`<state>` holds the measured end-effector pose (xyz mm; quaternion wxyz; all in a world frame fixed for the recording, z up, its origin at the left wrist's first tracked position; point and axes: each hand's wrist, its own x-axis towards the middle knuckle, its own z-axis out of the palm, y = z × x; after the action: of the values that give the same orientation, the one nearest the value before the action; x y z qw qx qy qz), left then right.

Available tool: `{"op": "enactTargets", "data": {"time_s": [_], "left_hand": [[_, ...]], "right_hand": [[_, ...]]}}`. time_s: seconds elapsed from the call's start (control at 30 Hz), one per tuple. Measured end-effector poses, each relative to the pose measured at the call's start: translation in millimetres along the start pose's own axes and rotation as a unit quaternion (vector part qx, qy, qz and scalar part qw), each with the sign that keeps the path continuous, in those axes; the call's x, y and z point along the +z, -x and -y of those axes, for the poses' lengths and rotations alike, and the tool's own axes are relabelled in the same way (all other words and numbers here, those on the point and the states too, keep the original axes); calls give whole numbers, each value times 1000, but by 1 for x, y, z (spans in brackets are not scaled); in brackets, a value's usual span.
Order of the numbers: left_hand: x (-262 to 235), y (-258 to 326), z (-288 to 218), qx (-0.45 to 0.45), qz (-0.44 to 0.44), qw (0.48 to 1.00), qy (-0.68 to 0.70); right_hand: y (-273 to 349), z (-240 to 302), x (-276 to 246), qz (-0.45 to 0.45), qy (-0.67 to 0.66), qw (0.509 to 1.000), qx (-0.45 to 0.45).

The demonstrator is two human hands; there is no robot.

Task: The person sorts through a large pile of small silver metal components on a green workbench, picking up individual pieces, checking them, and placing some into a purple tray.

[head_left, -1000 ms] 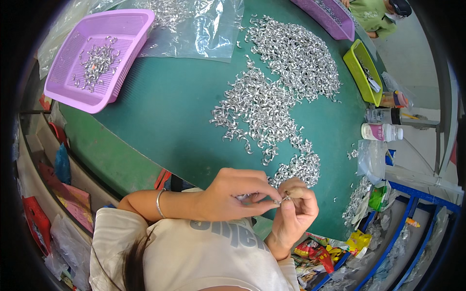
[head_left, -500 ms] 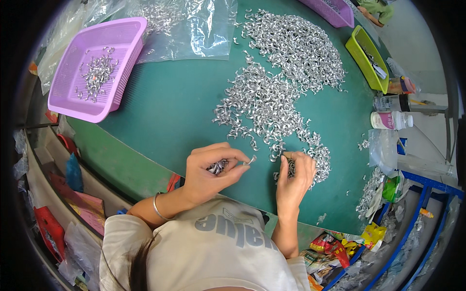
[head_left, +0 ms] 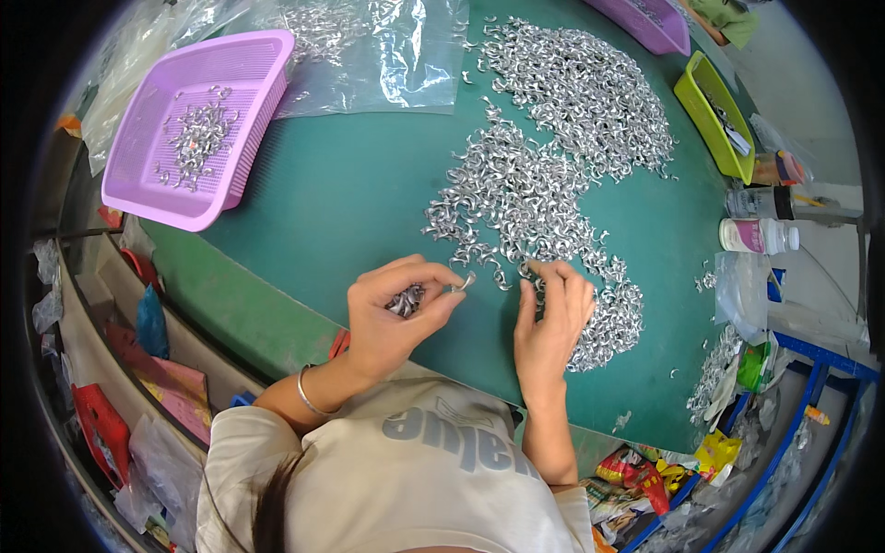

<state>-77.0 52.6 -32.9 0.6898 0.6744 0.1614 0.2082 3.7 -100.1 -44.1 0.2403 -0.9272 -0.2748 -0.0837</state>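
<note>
- Because it sits at the far left of the green table [head_left: 350, 203], well apart from the main heap, the purple basket [head_left: 198, 129] reads as a collecting place: a small cluster of silvery metal pieces [head_left: 195, 138] lies on its mesh floor, kept separate from the unsorted ones.
- Behind it and toward the middle, clear plastic bags [head_left: 387, 55] lie flat on the table with a few more pieces showing through, pushed to the far edge where they leave the working area free.
- The left hand [head_left: 396, 313] is cupped palm-up just off the near edge of the heap, its fingers curled in around a small clutch of pieces [head_left: 406, 300], apparently so that several can be carried at once; thumb and forefinger are pinched together on one single piece [head_left: 464, 282] at the tips. A bangle [head_left: 309, 396] circles that wrist.
- The big heap of metal pieces [head_left: 544, 175] spreads from the far middle of the table down toward the person, thinning into a trail that ends at the hands, so fresh pieces are always within reach.
- The right hand [head_left: 553, 313] lies palm-down on the near tail of that heap, fingers slightly apart and bent, the fingertips touching the pieces as if raking or picking; whether it grips one I cannot tell.
- To the right, a yellow-green tray [head_left: 714, 120], and a white bottle [head_left: 756, 236] lying on its side, stand along the table's edge, clear of the heap.
</note>
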Motion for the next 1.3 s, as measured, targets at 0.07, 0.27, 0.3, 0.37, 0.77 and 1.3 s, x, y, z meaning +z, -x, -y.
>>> {"op": "enactTargets", "data": {"time_s": [0.07, 0.27, 0.3, 0.37, 0.77, 1.3], "left_hand": [[-2, -2, 0, 3, -9, 1000, -1], [-8, -5, 2, -6, -18, 1000, -7], [-7, -6, 3, -5, -21, 1000, -8], [-6, -6, 5, 1, -21, 1000, -10], [-2, -2, 0, 5, 50, 998, 35], [20, 4, -15, 39, 122, 987, 94]], "right_hand": [[-4, -4, 1, -6, 13, 1000, 7], [-10, -4, -2, 19, -23, 999, -20], [-12, -1, -1, 31, -35, 998, -33], [-13, 8, 7, 52, -11, 998, -39], [-5, 14, -17, 105, -658, 695, 271], [14, 40, -40, 55, -717, 663, 209]]}}
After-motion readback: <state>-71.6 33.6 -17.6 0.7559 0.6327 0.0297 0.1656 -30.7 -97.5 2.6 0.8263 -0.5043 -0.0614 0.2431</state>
